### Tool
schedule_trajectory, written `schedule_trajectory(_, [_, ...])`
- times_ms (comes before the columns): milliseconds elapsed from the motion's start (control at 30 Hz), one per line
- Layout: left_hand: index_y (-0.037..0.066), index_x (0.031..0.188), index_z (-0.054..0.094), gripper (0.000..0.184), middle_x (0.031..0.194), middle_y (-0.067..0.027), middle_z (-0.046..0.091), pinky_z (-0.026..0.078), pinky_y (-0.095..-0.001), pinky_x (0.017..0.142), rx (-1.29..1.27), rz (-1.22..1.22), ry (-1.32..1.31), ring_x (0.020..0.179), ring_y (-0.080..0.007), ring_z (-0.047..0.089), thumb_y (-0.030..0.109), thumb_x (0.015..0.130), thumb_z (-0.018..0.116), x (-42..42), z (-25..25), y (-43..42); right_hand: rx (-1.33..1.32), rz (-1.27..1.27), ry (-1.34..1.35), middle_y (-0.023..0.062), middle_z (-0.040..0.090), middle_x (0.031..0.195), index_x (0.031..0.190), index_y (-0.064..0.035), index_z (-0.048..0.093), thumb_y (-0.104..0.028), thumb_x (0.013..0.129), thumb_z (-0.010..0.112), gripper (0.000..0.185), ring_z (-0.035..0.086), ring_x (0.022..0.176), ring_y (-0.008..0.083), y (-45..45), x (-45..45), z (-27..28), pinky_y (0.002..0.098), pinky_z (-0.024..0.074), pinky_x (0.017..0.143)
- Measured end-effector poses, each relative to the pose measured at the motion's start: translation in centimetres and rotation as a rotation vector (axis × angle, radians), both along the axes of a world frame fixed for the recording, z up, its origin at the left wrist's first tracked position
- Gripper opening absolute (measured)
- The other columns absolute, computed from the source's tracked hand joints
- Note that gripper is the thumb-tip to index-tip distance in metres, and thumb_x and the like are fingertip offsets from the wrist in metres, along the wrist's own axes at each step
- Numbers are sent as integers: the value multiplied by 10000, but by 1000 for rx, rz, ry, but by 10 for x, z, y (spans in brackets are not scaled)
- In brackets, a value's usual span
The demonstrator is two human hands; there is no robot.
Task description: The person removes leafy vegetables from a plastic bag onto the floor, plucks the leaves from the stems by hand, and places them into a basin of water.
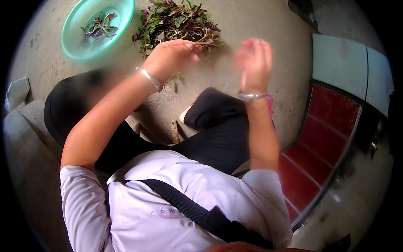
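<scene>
Reaching to leafy greens with left hand.
Holding right hand open, apart from left hand, above floor; cannot tell left-hand closure through blur.

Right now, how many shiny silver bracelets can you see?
2: one shiny silver bracelet sits around the wrist of the left hand, and the other bracelet around the wrist of the right hand. I see no others.

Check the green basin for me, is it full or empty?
Neither full nor empty: the green basin holds a small clump of leaves, and much of its inner wall shows bare.
</scene>
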State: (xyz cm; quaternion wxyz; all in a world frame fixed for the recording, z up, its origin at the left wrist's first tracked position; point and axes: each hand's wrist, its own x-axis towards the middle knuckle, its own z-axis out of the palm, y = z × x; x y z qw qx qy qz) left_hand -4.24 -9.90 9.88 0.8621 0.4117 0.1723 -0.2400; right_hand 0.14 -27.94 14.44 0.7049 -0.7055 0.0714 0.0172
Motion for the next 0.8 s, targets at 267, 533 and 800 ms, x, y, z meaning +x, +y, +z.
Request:
schedule_trajectory(267, [2, 982, 551, 236, 743, -6, 590, 398, -163, 545, -151, 26, 14, 569, -44, 474, 181, 875, 441, 2, 1, 1, -247, 477, 203, 25, 601, 796, 911, -7, 595, -174, 820, 538, 199, 533, 630, 67, 6, -7, -13, 186, 410, 540])
schedule_trajectory(533, [32, 903, 581, 222, 709, -7, 594, 354, -149, 510, -11, -164, -24, 559, -30, 469, 211, 869, 454, -5, 1, -5, 54, 417, 365, 8, 606, 794, 890, -46, 613, -231, 809, 584, 205, 532, 675, 63, 10, -9, -20, 186, 393, 608])
schedule_trajectory(800, [52, 793, 595, 196, 604, 3, 565, 294, -157, 420, 339, -264, -14, 453, -35, 416, 199, 835, 472, -6, 6, -9, 26, 378, 202, -4, 602, 773, 872, -16, 605, -89, 768, 628, 129, 537, 754, 66, 20, -17, -9, 212, 422, 695])
